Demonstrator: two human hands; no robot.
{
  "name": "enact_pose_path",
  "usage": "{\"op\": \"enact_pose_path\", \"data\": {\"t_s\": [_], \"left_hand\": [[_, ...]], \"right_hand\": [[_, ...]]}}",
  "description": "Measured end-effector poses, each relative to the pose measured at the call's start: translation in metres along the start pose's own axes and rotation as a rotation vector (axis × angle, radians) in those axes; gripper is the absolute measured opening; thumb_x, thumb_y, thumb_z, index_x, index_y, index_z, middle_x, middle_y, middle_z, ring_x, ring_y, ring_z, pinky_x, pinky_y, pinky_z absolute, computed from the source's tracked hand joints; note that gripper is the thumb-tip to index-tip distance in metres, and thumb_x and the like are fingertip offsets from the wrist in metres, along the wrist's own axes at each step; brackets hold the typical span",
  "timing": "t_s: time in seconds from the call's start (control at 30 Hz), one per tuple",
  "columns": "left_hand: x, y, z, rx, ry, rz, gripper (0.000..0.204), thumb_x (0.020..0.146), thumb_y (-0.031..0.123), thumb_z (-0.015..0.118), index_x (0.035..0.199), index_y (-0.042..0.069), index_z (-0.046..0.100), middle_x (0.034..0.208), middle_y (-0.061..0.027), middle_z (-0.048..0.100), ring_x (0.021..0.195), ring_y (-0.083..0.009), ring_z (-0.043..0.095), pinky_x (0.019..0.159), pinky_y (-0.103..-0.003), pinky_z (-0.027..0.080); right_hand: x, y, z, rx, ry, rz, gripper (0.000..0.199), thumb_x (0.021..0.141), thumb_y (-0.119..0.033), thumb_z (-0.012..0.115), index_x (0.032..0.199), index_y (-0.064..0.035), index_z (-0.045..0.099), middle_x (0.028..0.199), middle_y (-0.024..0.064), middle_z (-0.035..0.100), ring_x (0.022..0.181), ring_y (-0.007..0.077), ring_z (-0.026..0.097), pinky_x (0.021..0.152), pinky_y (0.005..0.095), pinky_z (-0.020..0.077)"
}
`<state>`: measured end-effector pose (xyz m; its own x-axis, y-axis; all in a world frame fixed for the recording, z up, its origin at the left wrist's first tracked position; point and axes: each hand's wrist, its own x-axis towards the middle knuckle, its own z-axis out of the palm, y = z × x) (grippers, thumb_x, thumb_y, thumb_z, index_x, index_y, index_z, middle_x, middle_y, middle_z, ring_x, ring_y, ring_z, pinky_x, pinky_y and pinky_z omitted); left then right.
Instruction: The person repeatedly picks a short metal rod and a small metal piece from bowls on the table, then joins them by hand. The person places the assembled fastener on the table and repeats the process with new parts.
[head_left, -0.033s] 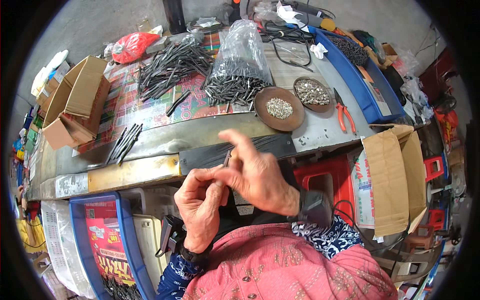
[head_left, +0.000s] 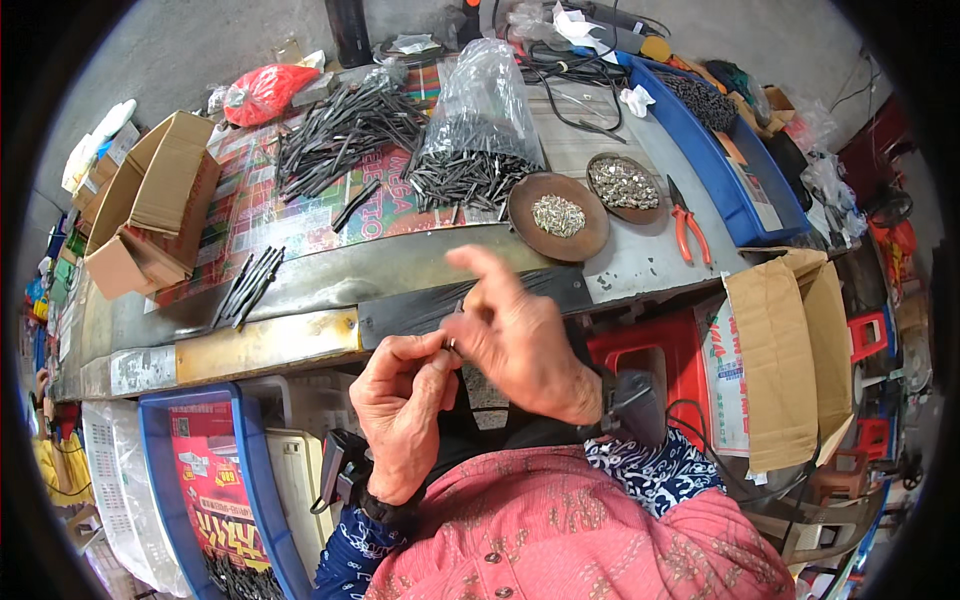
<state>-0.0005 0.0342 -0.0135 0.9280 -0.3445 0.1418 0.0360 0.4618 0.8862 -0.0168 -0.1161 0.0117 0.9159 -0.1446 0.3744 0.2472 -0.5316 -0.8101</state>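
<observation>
In front of my body, over the table's near edge, both hands meet at a small thin dark rod (head_left: 460,303). My left hand (head_left: 400,400) is closed, pinching its lower end between thumb and index finger. A tiny shiny piece (head_left: 450,345) shows at those fingertips. My right hand (head_left: 530,350) grips the rod from the right with thumb and curled fingers, its index finger stretched up and away. Fingers hide most of the rod. Several similar black rods (head_left: 248,287) lie side by side on the table to the left. A brown dish (head_left: 525,228) holds small shiny metal pieces.
A second dish (head_left: 640,208) of metal bits and orange-handled pliers (head_left: 690,235) lie to the right. A pile of black rods (head_left: 345,130) and a clear plastic bag (head_left: 490,95) stand behind. Cardboard boxes (head_left: 185,190) and blue bins (head_left: 155,430) flank the table.
My right thumb has shifted up slightly and the right hand has turned a little. Less of the rod shows, and a shiny piece is visible at the left fingertips.
</observation>
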Motion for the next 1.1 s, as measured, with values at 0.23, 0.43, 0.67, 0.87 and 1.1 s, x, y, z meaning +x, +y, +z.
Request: {"op": "enact_pose_path", "data": {"t_s": [0.23,0.43,0.67,0.87,1.1], "left_hand": [[0.000,0.000,0.000,-0.068,-0.053,0.042,0.011,0.092,-0.003,0.059,0.103,-0.002,0.063,0.084,-0.0065,0.066,0.059,-0.0054,0.050,0.052,-0.019,0.039],[-0.002,0.002,-0.001,0.001,0.018,0.001,0.011,0.093,-0.002,0.059,0.104,-0.001,0.063,0.081,-0.0047,0.064,0.059,-0.0048,0.050,0.051,-0.019,0.037],[-0.003,0.000,-0.001,-0.020,-0.003,0.001,0.009,0.094,0.000,0.060,0.102,0.000,0.062,0.078,0.0010,0.059,0.059,-0.0039,0.047,0.051,-0.019,0.035],[-0.005,-0.004,0.004,0.018,0.014,0.055,0.008,0.093,0.001,0.060,0.101,0.003,0.060,0.081,-0.0023,0.062,0.058,-0.0059,0.048,0.050,-0.019,0.036],[-0.004,-0.001,0.002,0.038,0.035,0.040,0.009,0.094,-0.002,0.057,0.102,0.000,0.061,0.080,0.0005,0.060,0.059,-0.0035,0.048,0.052,-0.018,0.037]], "right_hand": [[-0.003,0.002,0.000,-0.086,0.008,-0.178,0.066,0.085,-0.031,0.073,0.136,-0.0037,0.041,0.072,0.0085,0.057,0.061,0.0267,0.061,0.054,0.0390,0.0481],[-0.005,-0.002,-0.004,0.009,0.038,-0.016,0.050,0.083,-0.031,0.075,0.116,-0.0048,0.049,0.068,0.0060,0.052,0.056,0.0238,0.057,0.051,0.0373,0.0455],[-0.010,0.003,0.013,0.029,0.121,-0.237,0.021,0.085,-0.015,0.072,0.082,-0.0034,0.055,0.069,0.0091,0.054,0.058,0.0249,0.057,0.051,0.0353,0.0463],[-0.010,0.006,0.022,-0.267,0.240,-0.371,0.023,0.086,-0.015,0.067,0.075,-0.0070,0.049,0.066,0.0085,0.050,0.056,0.0281,0.057,0.047,0.0386,0.0454],[-0.008,0.005,0.019,-0.109,0.208,-0.344,0.018,0.085,-0.013,0.070,0.083,-0.0047,0.055,0.070,0.0097,0.053,0.058,0.0278,0.057,0.049,0.0363,0.0455]]}}
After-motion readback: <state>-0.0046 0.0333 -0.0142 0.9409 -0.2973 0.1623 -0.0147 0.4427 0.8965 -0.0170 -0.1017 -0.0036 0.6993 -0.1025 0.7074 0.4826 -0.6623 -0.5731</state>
